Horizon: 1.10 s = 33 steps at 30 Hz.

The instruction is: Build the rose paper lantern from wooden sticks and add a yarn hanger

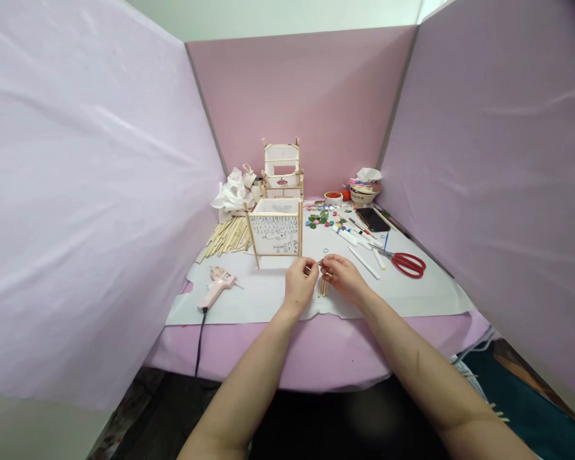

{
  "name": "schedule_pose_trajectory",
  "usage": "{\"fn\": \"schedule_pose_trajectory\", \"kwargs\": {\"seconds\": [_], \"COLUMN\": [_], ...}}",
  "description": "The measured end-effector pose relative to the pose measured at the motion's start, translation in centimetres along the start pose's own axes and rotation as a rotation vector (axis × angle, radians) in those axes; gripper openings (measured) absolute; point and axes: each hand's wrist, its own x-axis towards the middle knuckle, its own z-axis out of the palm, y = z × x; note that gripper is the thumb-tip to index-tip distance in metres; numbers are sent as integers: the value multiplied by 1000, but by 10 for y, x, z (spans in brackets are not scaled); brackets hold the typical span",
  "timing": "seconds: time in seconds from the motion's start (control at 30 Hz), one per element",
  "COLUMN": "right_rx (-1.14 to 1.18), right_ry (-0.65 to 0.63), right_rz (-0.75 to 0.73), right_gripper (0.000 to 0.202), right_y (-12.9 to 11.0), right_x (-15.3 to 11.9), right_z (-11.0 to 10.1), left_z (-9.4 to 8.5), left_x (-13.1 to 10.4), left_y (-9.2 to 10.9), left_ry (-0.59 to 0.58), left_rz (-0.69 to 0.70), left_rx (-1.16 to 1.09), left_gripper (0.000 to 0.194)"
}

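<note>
My left hand (301, 284) and my right hand (344, 277) meet over the front middle of the table, fingertips pinched together. Between them is a small dark band (320, 262), too small to make out fully. A few short wooden sticks (322, 287) show below my right fingers; whether the hand grips them is hidden. Just beyond lies a small dark loop (326, 250) on the white sheet. Behind my left hand stands a stick frame with drawn paper panels (275, 235).
A pink glue gun (216, 287) with its cord lies left, before a pile of wooden sticks (227, 236). Red-handled scissors (409, 264), white markers (364, 262) and a phone (372, 219) lie right. Another stick frame (282, 167) stands behind. Fabric walls enclose the table.
</note>
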Motion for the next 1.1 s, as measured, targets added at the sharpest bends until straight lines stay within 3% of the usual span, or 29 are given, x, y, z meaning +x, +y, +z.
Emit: {"fn": "schedule_pose_trajectory", "kwargs": {"seconds": [0.23,0.33,0.5,0.57,0.7,0.83,1.0,1.1], "right_rx": [-57,-279,-536,-490,-140,86,-188,-274], "right_ry": [-16,-60,-25,-34,-132,-228,-352,-397], "right_rz": [-40,-101,-228,-157,81,175,379,309], "right_gripper": [27,32,23,21,17,13,22,26], "right_y": [2,2,1,-2,-13,-22,-22,-25], "right_x": [2,1,0,-1,-7,-13,-12,-10], "right_z": [-1,-5,-12,-12,-9,-11,-20,-20], "left_z": [1,0,0,0,-2,-4,-7,-5], "left_x": [0,1,1,0,1,2,1,-2], "left_y": [-2,-5,-10,-11,-12,-11,-6,-5], "left_ry": [-10,-39,-63,-83,-94,-52,-11,-10], "left_rz": [7,39,112,133,138,126,134,138], "left_rx": [-15,32,157,204,239,202,167,132], "left_gripper": [10,10,9,9,10,9,10,10]}}
